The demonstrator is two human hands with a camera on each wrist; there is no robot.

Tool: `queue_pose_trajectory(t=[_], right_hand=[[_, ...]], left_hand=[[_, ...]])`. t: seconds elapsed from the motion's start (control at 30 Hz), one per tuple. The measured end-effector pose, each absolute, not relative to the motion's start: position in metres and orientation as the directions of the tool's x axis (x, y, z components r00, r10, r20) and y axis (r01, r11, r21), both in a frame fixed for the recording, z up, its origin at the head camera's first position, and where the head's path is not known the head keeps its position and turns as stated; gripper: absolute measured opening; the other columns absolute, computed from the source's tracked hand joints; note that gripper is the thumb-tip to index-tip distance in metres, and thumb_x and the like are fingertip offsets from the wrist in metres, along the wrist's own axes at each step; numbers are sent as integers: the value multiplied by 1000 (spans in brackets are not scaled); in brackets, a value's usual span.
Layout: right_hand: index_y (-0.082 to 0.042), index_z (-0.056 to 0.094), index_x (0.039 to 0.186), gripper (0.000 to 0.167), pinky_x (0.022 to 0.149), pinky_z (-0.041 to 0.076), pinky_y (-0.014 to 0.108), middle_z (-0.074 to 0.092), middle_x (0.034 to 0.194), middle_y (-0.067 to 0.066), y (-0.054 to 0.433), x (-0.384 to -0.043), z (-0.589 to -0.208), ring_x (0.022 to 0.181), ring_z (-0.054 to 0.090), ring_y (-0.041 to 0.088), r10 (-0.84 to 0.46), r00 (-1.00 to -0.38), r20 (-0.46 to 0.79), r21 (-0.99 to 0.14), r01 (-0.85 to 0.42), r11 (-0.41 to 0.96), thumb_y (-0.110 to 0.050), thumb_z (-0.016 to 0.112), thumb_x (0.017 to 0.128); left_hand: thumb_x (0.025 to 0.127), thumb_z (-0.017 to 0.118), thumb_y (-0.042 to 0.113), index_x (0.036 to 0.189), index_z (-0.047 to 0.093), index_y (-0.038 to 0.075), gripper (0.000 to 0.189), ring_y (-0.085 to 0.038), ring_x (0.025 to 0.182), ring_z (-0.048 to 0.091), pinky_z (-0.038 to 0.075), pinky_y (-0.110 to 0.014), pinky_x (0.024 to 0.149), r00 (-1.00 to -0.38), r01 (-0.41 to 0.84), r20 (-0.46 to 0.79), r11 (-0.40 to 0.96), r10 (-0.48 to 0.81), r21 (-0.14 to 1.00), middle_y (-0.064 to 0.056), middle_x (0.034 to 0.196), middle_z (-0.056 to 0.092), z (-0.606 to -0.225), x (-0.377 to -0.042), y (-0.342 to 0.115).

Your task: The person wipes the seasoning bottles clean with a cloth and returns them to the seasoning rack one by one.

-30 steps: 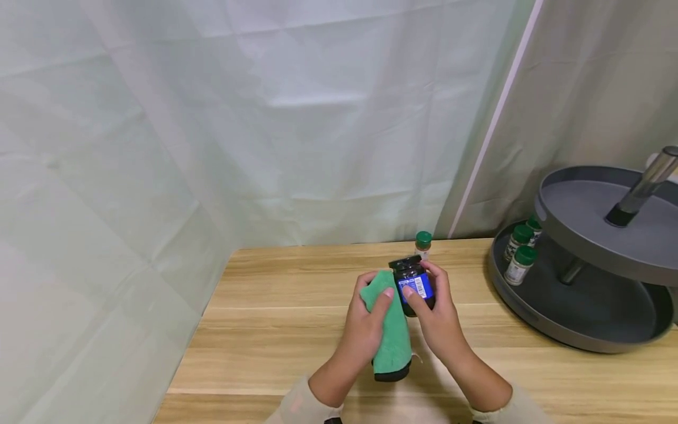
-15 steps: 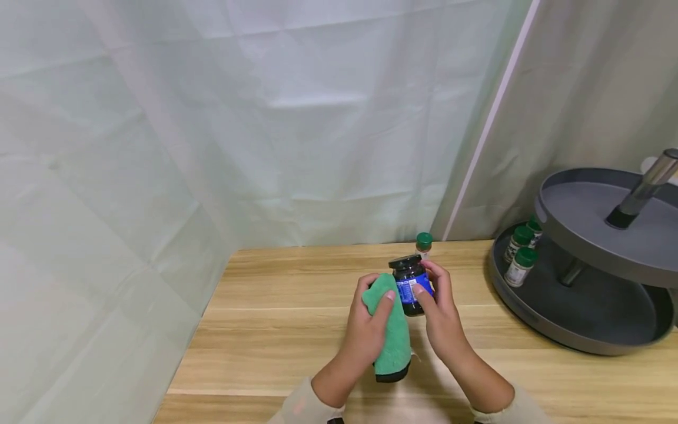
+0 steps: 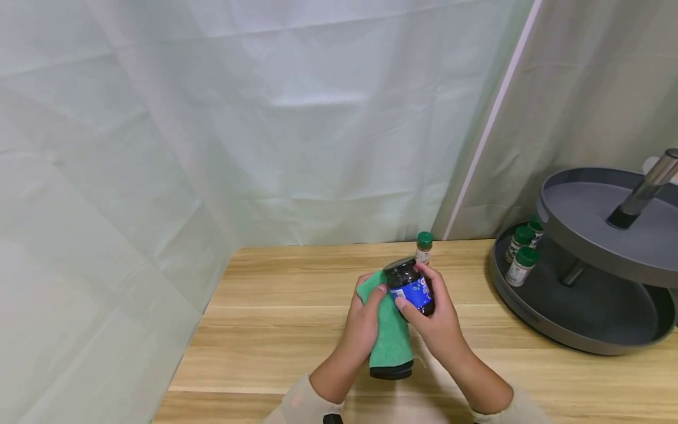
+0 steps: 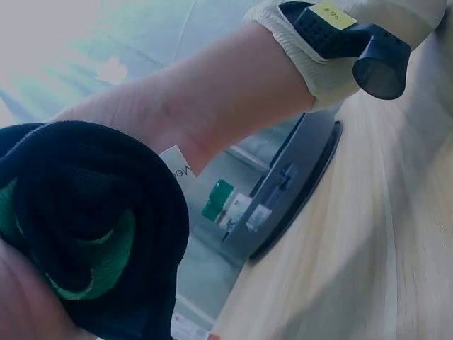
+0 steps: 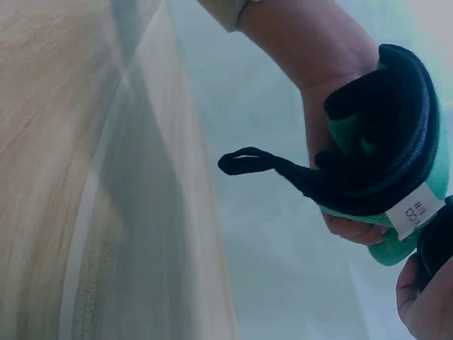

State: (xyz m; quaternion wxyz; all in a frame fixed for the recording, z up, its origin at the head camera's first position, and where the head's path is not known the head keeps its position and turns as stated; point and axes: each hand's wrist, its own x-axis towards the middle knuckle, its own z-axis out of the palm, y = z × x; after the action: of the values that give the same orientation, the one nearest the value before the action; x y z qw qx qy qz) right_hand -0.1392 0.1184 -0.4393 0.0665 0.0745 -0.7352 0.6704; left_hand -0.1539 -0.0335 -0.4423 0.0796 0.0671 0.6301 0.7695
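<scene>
We note: jar (image 3: 404, 276), blue label (image 3: 415, 292) illegible | right fingers (image 3: 410, 310) curled round it, left fingers (image 3: 377, 295) gripping cloth (image 3: 392, 341) alongside | wooden worktop (image 3: 275, 335) beneath, sheeting (image 3: 318, 129) behind

The left forearm (image 3: 332, 380) slants up and rightward, the right forearm (image 3: 481, 380) up and leftward, bringing the two hands near each other. The left hand (image 3: 362, 321) grips with curled fingers (image 3: 361, 284), its thumb (image 3: 377, 294) angled up on top. The right hand (image 3: 438, 309) grips too, fingers bent at the far side, thumb pointing toward the left hand.
</scene>
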Motion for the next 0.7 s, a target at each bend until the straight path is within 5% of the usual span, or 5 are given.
queue_pose_trajectory(t=[0.4,0.7], right_hand=[[-20,29,154,56,87,55,22,39,148,14,118,-140,-438,121,52,28,-7,-985,172,-984,-172,47,-20,56,105],[-15,27,155,49,91,51,17,38,150,16,121,-144,-442,120,54,11,2,-977,212,-977,-212,27,-27,41,110]], left_hand=[[106,52,37,135,44,24,33,-19,88,63,58,-33,75,-981,68,80,-73,177,995,-8,113,61,-440,-145,-31],[99,64,35,133,53,31,36,-12,96,54,51,-26,78,-932,361,343,354,114,863,2,118,49,-445,-137,-27]])
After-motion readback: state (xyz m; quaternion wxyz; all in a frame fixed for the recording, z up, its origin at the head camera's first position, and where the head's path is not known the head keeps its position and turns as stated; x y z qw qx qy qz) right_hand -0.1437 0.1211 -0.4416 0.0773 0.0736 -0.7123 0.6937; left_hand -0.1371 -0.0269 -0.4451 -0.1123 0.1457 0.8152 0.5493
